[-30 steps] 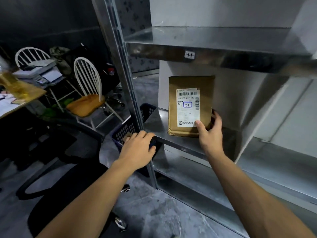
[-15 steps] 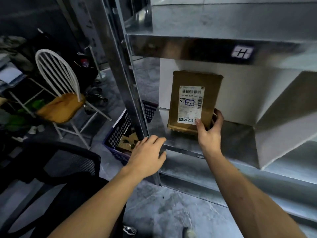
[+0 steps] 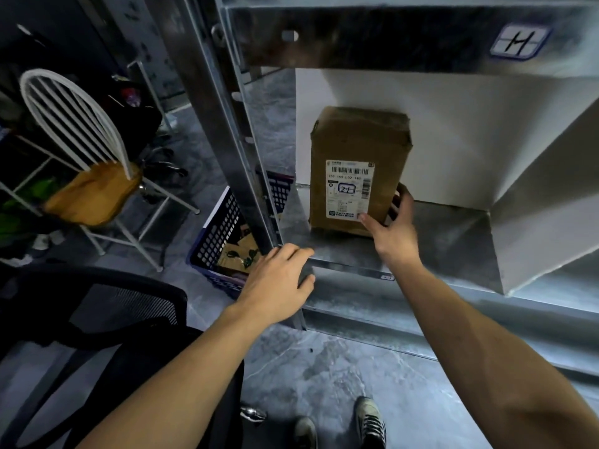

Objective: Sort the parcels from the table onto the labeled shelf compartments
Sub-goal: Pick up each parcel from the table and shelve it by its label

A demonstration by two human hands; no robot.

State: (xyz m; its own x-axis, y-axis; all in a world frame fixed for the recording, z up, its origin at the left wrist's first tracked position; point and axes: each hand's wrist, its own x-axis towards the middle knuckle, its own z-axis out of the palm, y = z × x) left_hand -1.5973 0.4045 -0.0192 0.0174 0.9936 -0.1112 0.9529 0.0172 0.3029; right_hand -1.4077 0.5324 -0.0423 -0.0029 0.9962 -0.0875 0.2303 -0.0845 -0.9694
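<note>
Parcel upright on the metal shelf
At frame centre the brown parcel [image 3: 359, 150] stands on the shelf [image 3: 453, 244] below the H label [image 3: 518, 40]. The right hand [image 3: 393, 228] grips its lower right corner, and the left hand [image 3: 278, 280] lies loose-fingered at the shelf's front edge.

parcel [image 3: 358, 150]: brown, white label | upright on shelf [image 3: 437, 241] | against white back wall

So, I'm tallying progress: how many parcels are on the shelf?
1. The parcel stands upright at the left of the shelf below the H label, held by the right hand. Other shelf parts lie out of view.
</note>
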